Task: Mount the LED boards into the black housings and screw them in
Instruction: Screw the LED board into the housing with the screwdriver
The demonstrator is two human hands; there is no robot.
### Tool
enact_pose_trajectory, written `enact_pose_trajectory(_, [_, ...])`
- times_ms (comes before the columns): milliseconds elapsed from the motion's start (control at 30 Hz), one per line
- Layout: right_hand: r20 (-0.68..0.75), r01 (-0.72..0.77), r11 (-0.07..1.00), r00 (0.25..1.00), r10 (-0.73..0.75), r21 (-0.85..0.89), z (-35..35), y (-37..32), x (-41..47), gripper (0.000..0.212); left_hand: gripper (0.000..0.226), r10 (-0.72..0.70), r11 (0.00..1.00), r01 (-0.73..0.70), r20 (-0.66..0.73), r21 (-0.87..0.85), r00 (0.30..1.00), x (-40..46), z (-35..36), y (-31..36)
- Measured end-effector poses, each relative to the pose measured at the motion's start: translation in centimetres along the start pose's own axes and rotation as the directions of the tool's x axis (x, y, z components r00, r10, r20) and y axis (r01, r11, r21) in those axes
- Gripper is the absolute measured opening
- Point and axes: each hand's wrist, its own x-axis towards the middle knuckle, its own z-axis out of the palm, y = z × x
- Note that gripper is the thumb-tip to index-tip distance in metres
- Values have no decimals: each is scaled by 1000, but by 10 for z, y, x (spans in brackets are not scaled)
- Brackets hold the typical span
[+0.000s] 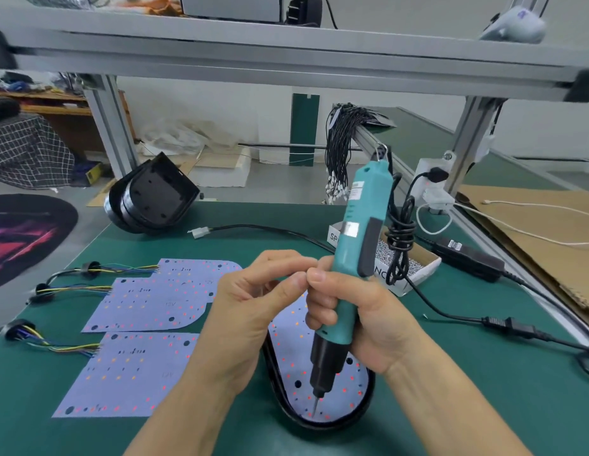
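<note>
Bare mat (467,373) lay open right of the housing (280,409), bounded by the power cord (451,315). Left approach was crowded: three loose boards (135,370) with wire tails (66,347) covered the mat. Behind the hands, a screw box (414,271) and coiled cable (400,238) blocked the centre-right. Stacked housings (151,195) sat at the far-left edge. An overhead rail (286,64) limited lifting room.

A single wide-angle view from the person's head looks forward and steeply down — close over the green matted workbench (451,406), with both forearms entering from the bottom edge. Higher up it takes in the grey aluminium frame rail (286,57) overhead — lines bend near the edges.
</note>
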Motion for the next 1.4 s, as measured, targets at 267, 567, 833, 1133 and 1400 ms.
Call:
enact_pose_trajectory(267, [-53, 95, 995, 994, -97, -39, -2, 10, 1, 31, 7, -45, 981, 32, -63, -193, 997, -2, 3, 4])
enact_pose_trajectory(567, [-201, 566, 819, 817, -540, 98, -1, -30, -11, 38, 19, -295, 939, 246, -196, -239, 935, -23, -14, -13])
enact_pose_trajectory(833, [-212, 646, 753, 759, -616, 123, 13, -39, -14, 38, 18, -389, 884, 328, -134, -334, 912, -28, -2, -18])
enact_pose_trajectory(1133, [-221, 625, 774, 773, -595, 101, 13, -36, -13, 36, 19, -379, 892, 321, -138, -318, 915, -30, -1, -18])
enact_pose_trajectory(1400, [-227, 612, 785, 781, -582, 93, 13, -36, -13, 35, 19, -336, 918, 297, -116, -263, 935, -30, -5, -20])
